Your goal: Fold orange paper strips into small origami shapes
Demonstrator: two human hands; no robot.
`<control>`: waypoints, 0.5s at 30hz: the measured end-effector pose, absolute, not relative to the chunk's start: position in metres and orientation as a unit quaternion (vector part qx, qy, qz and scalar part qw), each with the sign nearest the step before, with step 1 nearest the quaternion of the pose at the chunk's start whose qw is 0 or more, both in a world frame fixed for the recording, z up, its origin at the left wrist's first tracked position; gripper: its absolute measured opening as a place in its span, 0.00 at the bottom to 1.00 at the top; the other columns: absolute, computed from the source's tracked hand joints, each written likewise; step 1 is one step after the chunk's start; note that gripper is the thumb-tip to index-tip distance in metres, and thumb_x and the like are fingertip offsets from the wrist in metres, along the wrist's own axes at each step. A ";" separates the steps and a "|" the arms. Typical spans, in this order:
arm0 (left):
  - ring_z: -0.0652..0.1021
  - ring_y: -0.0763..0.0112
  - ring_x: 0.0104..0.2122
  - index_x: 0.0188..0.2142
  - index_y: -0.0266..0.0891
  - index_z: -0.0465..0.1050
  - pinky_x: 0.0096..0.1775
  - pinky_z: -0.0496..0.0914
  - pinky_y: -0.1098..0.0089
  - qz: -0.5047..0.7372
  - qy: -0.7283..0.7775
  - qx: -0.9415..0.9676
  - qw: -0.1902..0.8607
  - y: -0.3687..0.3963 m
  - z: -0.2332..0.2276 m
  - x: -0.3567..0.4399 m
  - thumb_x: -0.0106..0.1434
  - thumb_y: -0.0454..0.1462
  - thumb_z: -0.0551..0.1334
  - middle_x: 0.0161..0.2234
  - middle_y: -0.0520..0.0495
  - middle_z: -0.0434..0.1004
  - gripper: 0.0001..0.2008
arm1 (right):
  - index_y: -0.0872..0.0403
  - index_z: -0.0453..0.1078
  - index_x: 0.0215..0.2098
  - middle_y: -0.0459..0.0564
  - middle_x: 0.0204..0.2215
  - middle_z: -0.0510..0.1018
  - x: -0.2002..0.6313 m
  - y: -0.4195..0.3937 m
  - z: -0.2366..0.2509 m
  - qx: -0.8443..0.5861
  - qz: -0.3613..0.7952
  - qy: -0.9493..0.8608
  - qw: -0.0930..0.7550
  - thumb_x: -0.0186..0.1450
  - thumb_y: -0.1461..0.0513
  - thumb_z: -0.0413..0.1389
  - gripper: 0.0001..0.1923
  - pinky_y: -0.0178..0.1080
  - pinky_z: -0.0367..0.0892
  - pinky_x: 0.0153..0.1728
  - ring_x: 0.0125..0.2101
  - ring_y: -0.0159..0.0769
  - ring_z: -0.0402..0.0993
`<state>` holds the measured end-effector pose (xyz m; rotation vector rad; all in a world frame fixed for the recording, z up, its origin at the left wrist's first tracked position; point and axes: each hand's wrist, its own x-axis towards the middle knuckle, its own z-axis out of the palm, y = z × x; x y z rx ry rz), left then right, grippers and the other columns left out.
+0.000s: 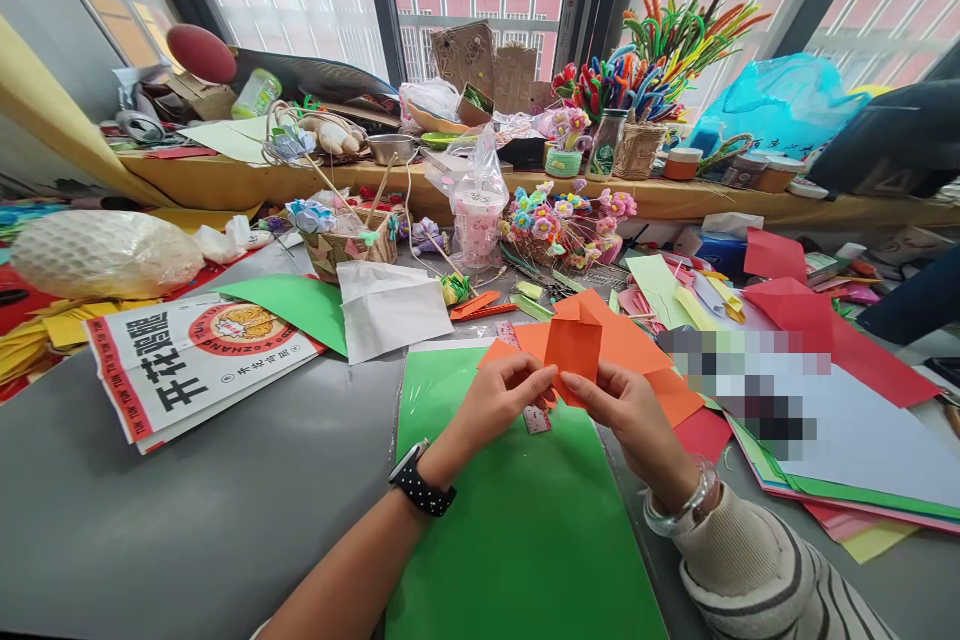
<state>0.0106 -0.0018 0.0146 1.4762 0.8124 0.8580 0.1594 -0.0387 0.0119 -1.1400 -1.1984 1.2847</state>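
A small folded orange paper (573,348) is pinched between my two hands above a large green sheet (517,530). My left hand (499,402), with a black watch on its wrist, grips the paper's lower left edge. My right hand (628,410), with a clear bangle and a striped sleeve, holds the lower right edge. More orange sheets (637,352) lie flat just behind the folded piece. A short ruler (534,418) lies partly hidden under my left fingers.
A grey table (202,510) bears a printed paper bag (187,360), a white bag (390,308), a green sheet (300,305) and stacked coloured papers (840,460) at right. Baskets, pipe-cleaner flowers (570,215) and a plastic cup (477,220) crowd the back. A dark sleeve (911,305) enters from the right.
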 end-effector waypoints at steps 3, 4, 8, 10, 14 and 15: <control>0.71 0.75 0.22 0.22 0.34 0.66 0.28 0.66 0.74 0.366 0.355 0.626 0.590 -0.002 0.015 0.010 0.53 0.43 0.57 0.20 0.50 0.70 0.13 | 0.57 0.70 0.34 0.52 0.32 0.76 0.159 -0.039 0.012 -0.474 0.531 -0.494 0.499 0.53 0.56 0.56 0.15 0.36 0.64 0.31 0.33 0.39 0.70; 0.71 0.75 0.22 0.22 0.34 0.66 0.28 0.67 0.74 0.364 0.356 0.625 0.592 -0.002 0.014 0.011 0.54 0.43 0.56 0.20 0.50 0.70 0.13 | 0.58 0.70 0.34 0.52 0.32 0.76 0.159 -0.039 0.012 -0.475 0.530 -0.494 0.499 0.53 0.56 0.56 0.15 0.36 0.64 0.30 0.33 0.38 0.70; 0.72 0.74 0.24 0.25 0.33 0.68 0.28 0.67 0.74 0.325 0.347 0.626 0.618 -0.002 0.011 0.011 0.52 0.43 0.58 0.23 0.48 0.72 0.13 | 0.57 0.70 0.29 0.48 0.27 0.75 0.159 -0.039 0.013 -0.482 0.514 -0.499 0.505 0.54 0.56 0.55 0.11 0.33 0.62 0.25 0.27 0.33 0.69; 0.72 0.74 0.24 0.25 0.33 0.68 0.28 0.66 0.74 0.311 0.344 0.624 0.629 -0.002 0.008 0.012 0.51 0.43 0.59 0.23 0.48 0.72 0.13 | 0.56 0.69 0.27 0.45 0.24 0.73 0.158 -0.038 0.013 -0.487 0.505 -0.505 0.503 0.54 0.56 0.55 0.10 0.31 0.59 0.21 0.23 0.30 0.66; 0.71 0.76 0.21 0.22 0.34 0.65 0.26 0.66 0.74 0.312 0.347 0.597 0.653 0.000 0.007 0.012 0.50 0.44 0.60 0.21 0.49 0.72 0.14 | 0.56 0.68 0.23 0.44 0.18 0.70 0.158 -0.038 0.013 -0.505 0.487 -0.505 0.502 0.54 0.55 0.55 0.12 0.31 0.54 0.17 0.18 0.26 0.60; 0.71 0.76 0.21 0.22 0.34 0.65 0.26 0.66 0.74 0.311 0.346 0.592 0.658 0.000 0.007 0.012 0.49 0.45 0.60 0.20 0.49 0.71 0.14 | 0.56 0.68 0.22 0.43 0.18 0.69 0.158 -0.038 0.013 -0.509 0.484 -0.504 0.502 0.54 0.54 0.54 0.12 0.31 0.53 0.16 0.17 0.26 0.59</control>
